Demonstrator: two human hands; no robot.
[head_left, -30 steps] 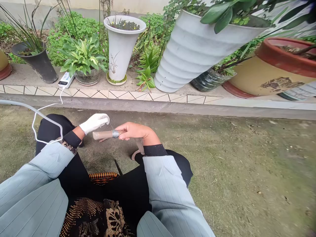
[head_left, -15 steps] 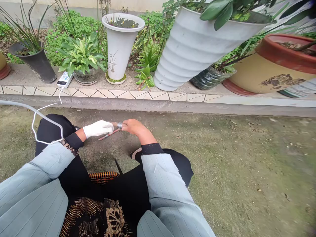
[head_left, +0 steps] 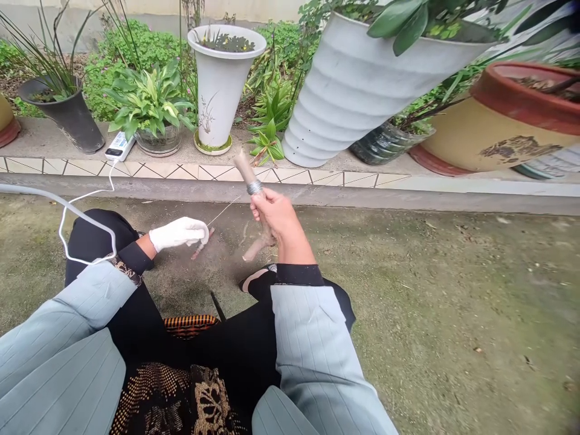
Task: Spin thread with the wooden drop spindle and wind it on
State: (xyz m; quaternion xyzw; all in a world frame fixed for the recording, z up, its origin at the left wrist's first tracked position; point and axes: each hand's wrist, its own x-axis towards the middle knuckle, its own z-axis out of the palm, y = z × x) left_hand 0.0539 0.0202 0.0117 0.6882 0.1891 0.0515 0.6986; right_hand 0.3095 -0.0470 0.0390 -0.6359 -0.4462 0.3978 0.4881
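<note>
My right hand is closed round a brown wooden stick, which stands nearly upright with its top tilted left. A coil of grey wire is wound round the stick just above my fingers. A thin wire strand runs taut from the coil down to my left hand, which wears a white glove and is pinched shut on the strand's end. A small reddish rod lies on the ground just under the gloved hand.
A tiled ledge runs across ahead with several plant pots: a dark pot, a tall white vase, a large ribbed white pot, a yellow and red pot. A white power strip with cable lies left. Mossy concrete ground spreads right.
My right hand has lifted and swung the stick from lying level to nearly upright. The wire strand is now pulled taut between the coil and my gloved left hand, which stayed low.
</note>
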